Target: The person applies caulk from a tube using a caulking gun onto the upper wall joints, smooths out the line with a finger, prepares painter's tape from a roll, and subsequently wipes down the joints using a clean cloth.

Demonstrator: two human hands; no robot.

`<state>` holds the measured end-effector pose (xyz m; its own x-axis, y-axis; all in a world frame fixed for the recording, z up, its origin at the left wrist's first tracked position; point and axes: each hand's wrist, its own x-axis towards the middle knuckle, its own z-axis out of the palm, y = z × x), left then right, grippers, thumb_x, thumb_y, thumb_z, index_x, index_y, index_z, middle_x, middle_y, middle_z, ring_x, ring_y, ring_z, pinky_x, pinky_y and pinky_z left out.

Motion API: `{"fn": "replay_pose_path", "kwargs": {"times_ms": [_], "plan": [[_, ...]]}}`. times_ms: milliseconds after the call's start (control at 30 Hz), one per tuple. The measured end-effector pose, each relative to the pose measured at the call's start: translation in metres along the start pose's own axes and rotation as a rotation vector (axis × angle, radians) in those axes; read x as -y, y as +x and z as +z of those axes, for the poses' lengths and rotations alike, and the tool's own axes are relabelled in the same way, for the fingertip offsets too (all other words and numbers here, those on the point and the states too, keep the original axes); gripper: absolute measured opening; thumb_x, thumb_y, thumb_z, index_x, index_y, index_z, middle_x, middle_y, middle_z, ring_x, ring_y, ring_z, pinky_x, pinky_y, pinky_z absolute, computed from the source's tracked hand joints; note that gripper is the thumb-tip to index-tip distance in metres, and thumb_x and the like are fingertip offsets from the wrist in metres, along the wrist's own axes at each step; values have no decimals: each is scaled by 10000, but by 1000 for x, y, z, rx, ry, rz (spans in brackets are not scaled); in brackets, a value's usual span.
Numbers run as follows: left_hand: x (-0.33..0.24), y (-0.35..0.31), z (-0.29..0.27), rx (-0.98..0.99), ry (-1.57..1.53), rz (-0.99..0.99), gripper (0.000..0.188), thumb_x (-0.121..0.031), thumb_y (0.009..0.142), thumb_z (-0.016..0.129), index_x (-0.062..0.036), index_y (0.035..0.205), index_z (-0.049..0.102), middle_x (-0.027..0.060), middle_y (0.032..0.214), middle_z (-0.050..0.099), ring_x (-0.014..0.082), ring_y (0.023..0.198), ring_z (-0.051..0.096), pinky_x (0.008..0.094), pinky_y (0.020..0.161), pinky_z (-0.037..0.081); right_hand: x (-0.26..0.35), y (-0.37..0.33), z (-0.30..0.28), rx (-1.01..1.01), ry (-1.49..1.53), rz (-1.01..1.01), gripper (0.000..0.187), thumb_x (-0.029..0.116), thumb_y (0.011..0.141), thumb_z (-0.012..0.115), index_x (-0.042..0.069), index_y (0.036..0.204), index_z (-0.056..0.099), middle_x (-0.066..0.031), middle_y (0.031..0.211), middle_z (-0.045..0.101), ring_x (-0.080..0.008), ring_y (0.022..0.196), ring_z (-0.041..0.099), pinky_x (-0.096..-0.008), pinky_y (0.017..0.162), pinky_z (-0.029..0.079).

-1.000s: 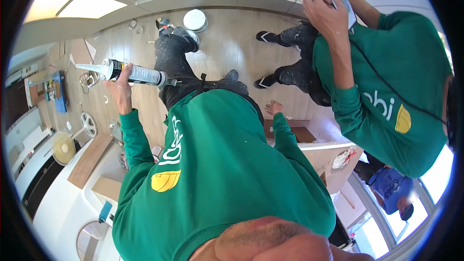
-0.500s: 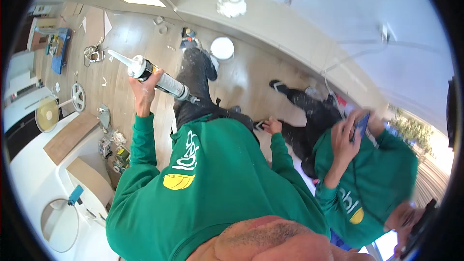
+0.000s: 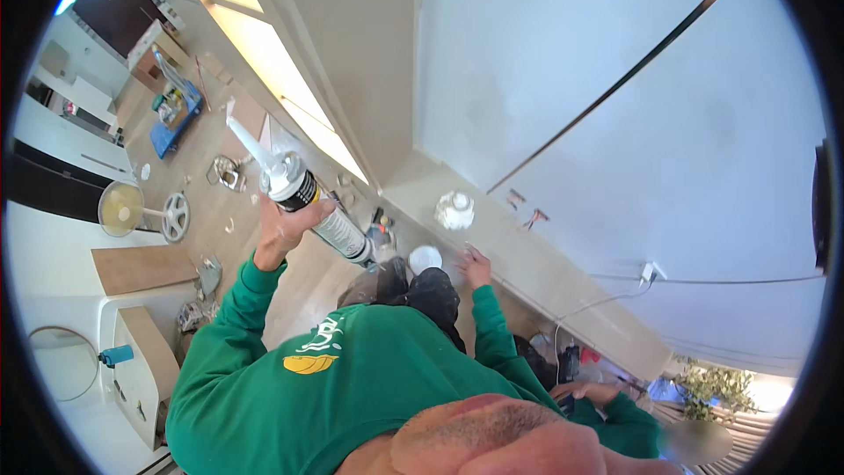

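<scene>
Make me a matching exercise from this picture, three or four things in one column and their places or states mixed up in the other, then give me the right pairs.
Things
1. white-nozzled sealant cartridge with a black band
2. right hand
3. round white ceiling fitting
4. small blue-capped cylinder

Places or states
A. lies on the white surface at lower left
B. gripped in the left hand, nozzle up
C. fingers spread against the beige ledge
D. sits on the beige ledge, above the spread fingers

Pairs: 1-B, 2-C, 3-D, 4-A
</scene>
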<state>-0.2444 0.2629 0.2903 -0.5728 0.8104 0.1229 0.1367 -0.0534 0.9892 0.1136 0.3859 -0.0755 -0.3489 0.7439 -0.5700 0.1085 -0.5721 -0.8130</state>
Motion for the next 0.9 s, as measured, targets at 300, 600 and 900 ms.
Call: {"fn": "replay_pose_path", "kwargs": {"times_ms": [300, 600, 900], "plan": [[-182, 135, 81, 184, -243, 66, 219, -213, 759, 724, -33, 842, 630, 29, 742, 615, 116, 664, 587, 286, 614, 480, 262, -32, 129, 271, -380, -995, 766, 135, 894, 643, 56, 1543, 245, -167, 1533, 368, -283, 1354, 452, -408, 1075, 407], [-182, 238, 176, 257, -256, -137, 348, -385, 839, 701, -45, 846, 629, 40, 689, 619, 139, 589, 632, 289, 568, 540, 323, 12, 113, 156, -12, -862, 471, 144, 872, 683, 36, 1282, 477, -112, 1141, 599, -213, 936, 622, -325, 775, 533], [-175, 274, 201, 242, -210, -115, 449, -485, 814, 717, -41, 845, 661, 40, 689, 625, 101, 561, 604, 226, 462, 435, 409, 4, 90, 378, -144, -1167, 336, 113, 824, 654, 20, 1129, 547, -159, 1076, 607, -296, 999, 600, -487, 981, 441]]}}
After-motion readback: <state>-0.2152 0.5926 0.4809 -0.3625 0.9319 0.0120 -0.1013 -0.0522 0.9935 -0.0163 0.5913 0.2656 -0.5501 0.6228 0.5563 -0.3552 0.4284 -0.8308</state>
